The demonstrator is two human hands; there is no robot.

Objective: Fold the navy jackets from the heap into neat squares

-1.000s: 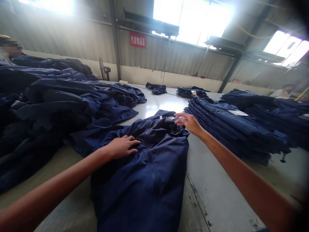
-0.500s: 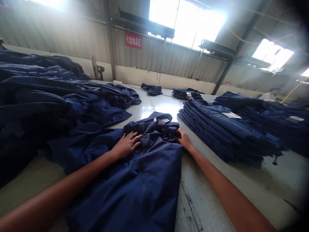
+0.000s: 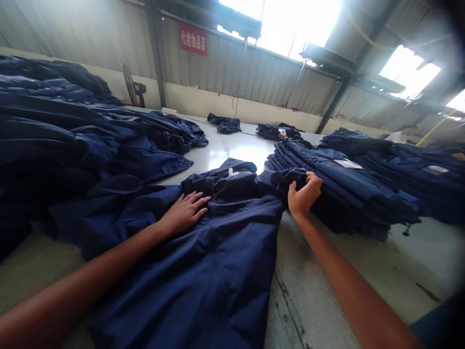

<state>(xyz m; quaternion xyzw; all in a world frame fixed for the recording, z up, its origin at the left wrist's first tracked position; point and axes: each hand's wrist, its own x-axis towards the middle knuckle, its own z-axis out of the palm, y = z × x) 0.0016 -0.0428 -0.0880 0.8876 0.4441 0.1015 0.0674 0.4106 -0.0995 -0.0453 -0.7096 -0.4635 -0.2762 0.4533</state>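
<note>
A navy zip-front jacket [image 3: 214, 271] lies spread on the table, its collar pointing away from me and a small white tag at the neck. My left hand [image 3: 184, 211] rests flat on its chest with the fingers apart. My right hand [image 3: 304, 196] is closed on the jacket's sleeve [image 3: 278, 180], which is stretched out to the right. That hand sits against the edge of a neat stack of folded navy garments [image 3: 337, 194], with a white label on top.
A large loose heap of navy garments [image 3: 47, 135] fills the left side. A second folded stack [image 3: 395, 165] lies to the far right, and small navy bundles [image 3: 225, 123] lie on the pale table [image 3: 308, 300] beyond. A person [image 3: 399, 136] stands at the far right.
My right hand has moved right from the collar, taking hold of the sleeve and drawing it out toward the stack. My left hand stays on the chest. The view has tilted slightly.
</note>
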